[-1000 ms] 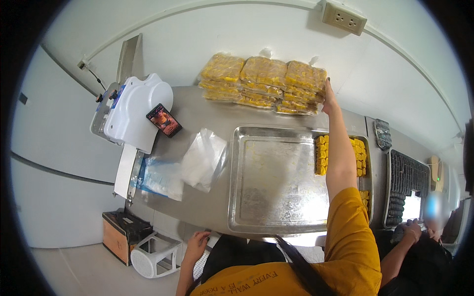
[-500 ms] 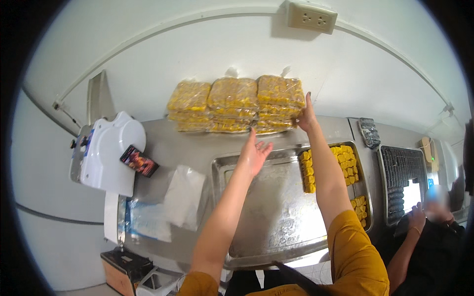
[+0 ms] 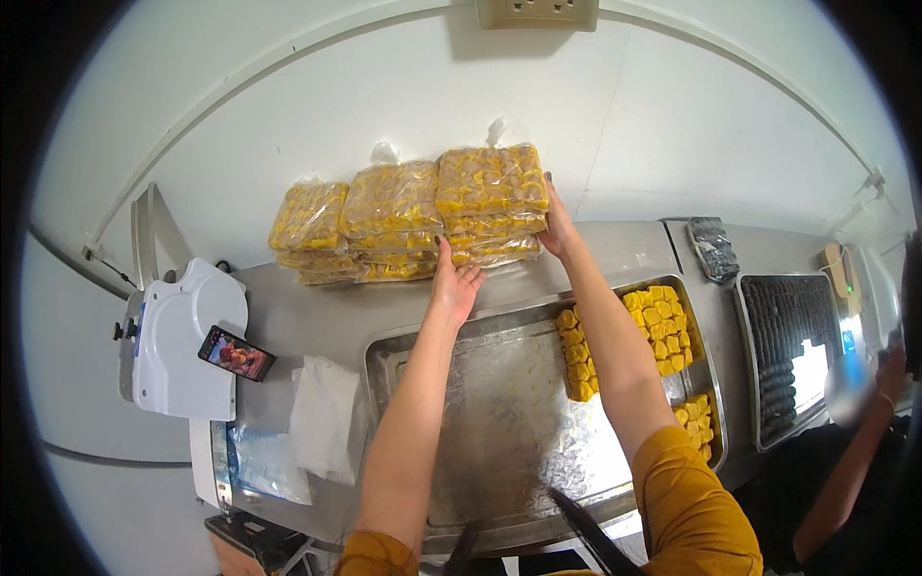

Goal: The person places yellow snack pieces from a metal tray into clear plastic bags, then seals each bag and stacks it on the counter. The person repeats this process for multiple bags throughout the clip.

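We take the tray (image 3: 499, 422) as landmark. Behind it, against the wall (image 3: 672, 125), stand three stacks of bags (image 3: 403, 216). In the tray's right part lie the cubes (image 3: 643, 331). Left of the tray lies a pile of empty bags (image 3: 322, 418); further left stands the machine (image 3: 182, 336), with a phone (image 3: 236, 353) on it. Right of the tray sits a second tray (image 3: 792, 360).

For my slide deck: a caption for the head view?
Both hands, left hand and right hand, reach the rightmost stack of clear bagged yellow pieces behind a steel tray.
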Motion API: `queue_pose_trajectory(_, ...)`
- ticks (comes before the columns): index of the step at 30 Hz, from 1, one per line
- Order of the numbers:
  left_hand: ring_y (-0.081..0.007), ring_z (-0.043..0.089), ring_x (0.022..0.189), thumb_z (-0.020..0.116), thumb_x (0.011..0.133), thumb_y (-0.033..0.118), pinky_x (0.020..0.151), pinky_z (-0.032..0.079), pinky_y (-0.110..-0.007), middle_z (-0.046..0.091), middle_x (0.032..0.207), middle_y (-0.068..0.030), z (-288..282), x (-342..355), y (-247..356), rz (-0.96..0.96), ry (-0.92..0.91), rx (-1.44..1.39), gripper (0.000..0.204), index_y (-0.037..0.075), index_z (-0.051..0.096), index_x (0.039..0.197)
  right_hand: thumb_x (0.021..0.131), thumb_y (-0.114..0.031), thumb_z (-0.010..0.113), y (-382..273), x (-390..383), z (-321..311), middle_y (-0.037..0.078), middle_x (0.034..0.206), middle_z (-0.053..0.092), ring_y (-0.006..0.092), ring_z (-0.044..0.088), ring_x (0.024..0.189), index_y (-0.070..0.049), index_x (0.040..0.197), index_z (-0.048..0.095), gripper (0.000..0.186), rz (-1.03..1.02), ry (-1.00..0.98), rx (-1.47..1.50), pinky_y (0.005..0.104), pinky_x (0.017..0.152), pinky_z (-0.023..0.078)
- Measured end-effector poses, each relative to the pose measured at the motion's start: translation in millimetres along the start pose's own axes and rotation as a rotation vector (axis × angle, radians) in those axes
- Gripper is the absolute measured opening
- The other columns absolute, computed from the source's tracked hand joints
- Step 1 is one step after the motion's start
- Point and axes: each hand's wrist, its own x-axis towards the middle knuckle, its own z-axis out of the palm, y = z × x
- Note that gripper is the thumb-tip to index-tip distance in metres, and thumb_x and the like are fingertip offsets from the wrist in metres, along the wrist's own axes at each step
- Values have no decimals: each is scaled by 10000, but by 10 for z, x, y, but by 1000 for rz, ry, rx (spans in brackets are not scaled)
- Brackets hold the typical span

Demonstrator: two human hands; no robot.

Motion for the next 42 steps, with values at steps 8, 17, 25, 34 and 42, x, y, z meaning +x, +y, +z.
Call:
queue_pose_trajectory(8,-407,203,1300,493,821,589,1063,247,-436,-44,1422,-295,-14,22,141,-41,21,53,1029,4,-144,1378,870,-626,321,134,140,-178,112,1352,383,263,382,1219,-91,1352,325,720,37,117,-52,425,1005,312)
queue_pose_trajectory(17,-358,229,1307,399,849,619,1060,241,-404,18,1484,-137,61,8,164,-70,39,507,849,123,36,1434,866,-606,332,308,232,-381,115,1327,407,278,423,1181,-90,1325,363,691,55,109,-187,413,978,355)
queue_pose_trajectory(25,-338,255,1299,397,816,668,1081,207,-391,50,1481,-142,70,85,145,-90,-17,556,904,97,59,1430,835,-658,347,234,164,-115,131,1264,441,305,449,1133,-107,1292,390,717,97,120,78,470,938,387)
queue_pose_trajectory(34,-334,205,1328,448,848,564,1061,224,-429,107,1478,-140,37,-366,294,24,-113,736,813,101,110,1424,849,-503,436,345,256,-412,98,1231,492,279,475,1129,-106,1265,422,575,33,27,0,493,927,397)
queue_pose_trajectory(42,-239,570,1026,504,790,2,858,469,-301,551,1153,-114,-1008,-2625,339,801,87,1184,332,44,577,1111,864,-128,484,32,-478,-303,86,1040,568,183,537,966,7,1121,511,292,-433,768,-105,295,825,411)
